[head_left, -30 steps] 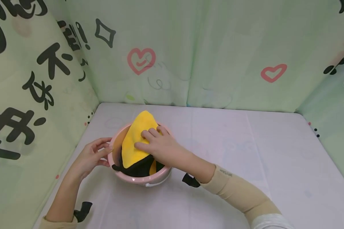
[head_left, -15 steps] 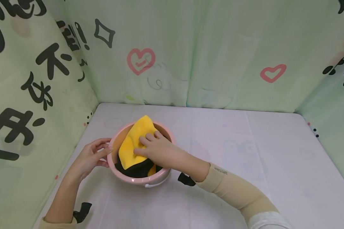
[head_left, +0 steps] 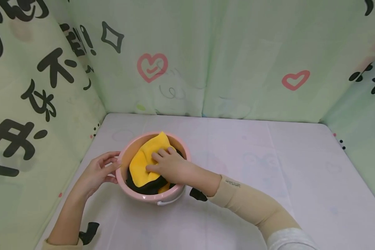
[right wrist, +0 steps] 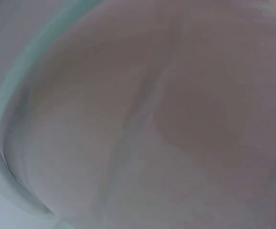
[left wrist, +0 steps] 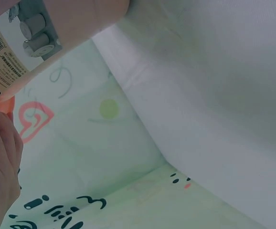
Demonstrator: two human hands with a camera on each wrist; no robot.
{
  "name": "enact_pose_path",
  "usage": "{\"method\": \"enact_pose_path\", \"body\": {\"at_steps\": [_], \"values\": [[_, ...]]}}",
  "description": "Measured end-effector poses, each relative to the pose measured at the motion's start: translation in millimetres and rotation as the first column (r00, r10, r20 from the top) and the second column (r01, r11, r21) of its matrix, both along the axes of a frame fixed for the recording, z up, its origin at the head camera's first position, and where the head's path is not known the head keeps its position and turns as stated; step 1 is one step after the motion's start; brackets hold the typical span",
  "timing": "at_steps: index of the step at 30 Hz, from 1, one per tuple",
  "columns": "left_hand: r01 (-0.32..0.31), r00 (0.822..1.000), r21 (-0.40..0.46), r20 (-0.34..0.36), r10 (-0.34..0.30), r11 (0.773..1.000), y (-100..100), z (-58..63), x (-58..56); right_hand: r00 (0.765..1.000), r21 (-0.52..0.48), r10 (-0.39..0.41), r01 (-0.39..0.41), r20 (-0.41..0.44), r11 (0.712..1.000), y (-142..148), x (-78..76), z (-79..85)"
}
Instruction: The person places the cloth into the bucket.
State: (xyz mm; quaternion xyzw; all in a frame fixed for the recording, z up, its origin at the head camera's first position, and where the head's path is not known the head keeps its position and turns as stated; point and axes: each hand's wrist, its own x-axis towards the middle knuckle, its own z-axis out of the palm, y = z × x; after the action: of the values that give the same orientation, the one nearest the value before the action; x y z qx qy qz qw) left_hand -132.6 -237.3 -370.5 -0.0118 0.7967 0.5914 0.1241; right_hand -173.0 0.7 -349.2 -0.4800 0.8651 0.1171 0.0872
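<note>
A pink bucket [head_left: 148, 198] with a white handle [head_left: 172, 200] stands on the table, left of the middle in the head view. In it lies a bunched yellow and black cloth [head_left: 143, 161]; what kind of cloth it is cannot be told. My right hand [head_left: 170, 166] reaches over the bucket's right rim and presses on the yellow part with spread fingers. At the left rim, my left hand [head_left: 101, 170] holds the bucket between thumb and fingers. The left wrist view shows the bucket's label [left wrist: 6, 62] and part of that hand. The right wrist view shows neither the right hand nor the cloth clearly.
A pale, lilac-white table [head_left: 253, 180] reaches back to pale green curtains [head_left: 247, 52], which also hang at both sides. Black characters and pink hearts are printed on them. Dark straps [head_left: 89, 233] show at the wrists.
The yellow and black cloth has sunk lower into the bucket, with my right hand pressing on it. A black end that hung over the left rim is now inside. My left hand stays.
</note>
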Motion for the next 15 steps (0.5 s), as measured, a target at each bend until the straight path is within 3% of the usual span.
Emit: {"method": "enact_pose_path", "body": {"at_steps": [9, 15], "values": [[0.041, 0.998, 0.054, -0.059, -0.037, 0.998, -5.1, -8.5, -2.1, 0.999, 0.11, -0.051, 0.05, 0.007, 0.993, -8.4, 1.9, -2.1], [0.014, 1.0, 0.006, -0.015, -0.014, 1.0, 0.7, -0.9, 0.0, 0.998, 0.116, -0.056, 0.053, 0.027, 0.992, -7.6, 1.4, -2.1]]}}
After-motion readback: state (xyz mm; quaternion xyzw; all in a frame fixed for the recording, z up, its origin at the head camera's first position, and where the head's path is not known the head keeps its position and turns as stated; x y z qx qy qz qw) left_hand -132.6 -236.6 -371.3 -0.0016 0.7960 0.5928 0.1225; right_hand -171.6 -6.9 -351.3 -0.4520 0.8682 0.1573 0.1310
